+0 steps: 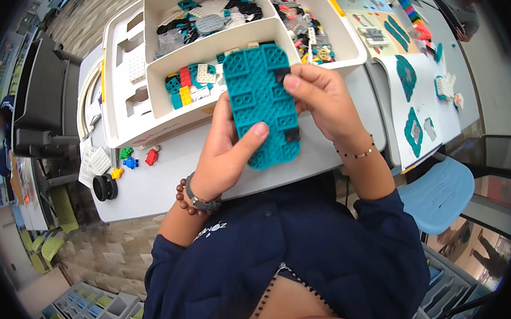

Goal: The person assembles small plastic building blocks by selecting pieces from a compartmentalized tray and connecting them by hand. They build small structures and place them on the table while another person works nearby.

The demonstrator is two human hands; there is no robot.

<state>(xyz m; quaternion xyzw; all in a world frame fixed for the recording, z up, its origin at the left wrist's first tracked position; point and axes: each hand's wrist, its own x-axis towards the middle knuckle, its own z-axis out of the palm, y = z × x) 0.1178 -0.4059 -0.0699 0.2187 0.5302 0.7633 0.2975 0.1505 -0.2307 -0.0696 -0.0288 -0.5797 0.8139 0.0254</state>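
Observation:
Above the table's front part I hold a long teal building-brick plate (258, 109) with rounded ends, its studded pockets facing me. My left hand (225, 141) grips its left side, the thumb lying across its face. At the upper right edge, my right hand (319, 94) pinches a black brick (283, 75) that sits against the plate. Lower on the same edge is another black brick (292, 135). Behind the plate stands a white sorting box (166, 127), with red, yellow, white and teal bricks in its near compartment. The plate hides part of that compartment.
On the table (257, 185) at left lie small figures in red (152, 157), blue (130, 163), green and yellow, beside black wheels (105, 187). To the right, a second table carries printed sheets (412, 132) and teal parts. A blue chair (439, 198) stands at right.

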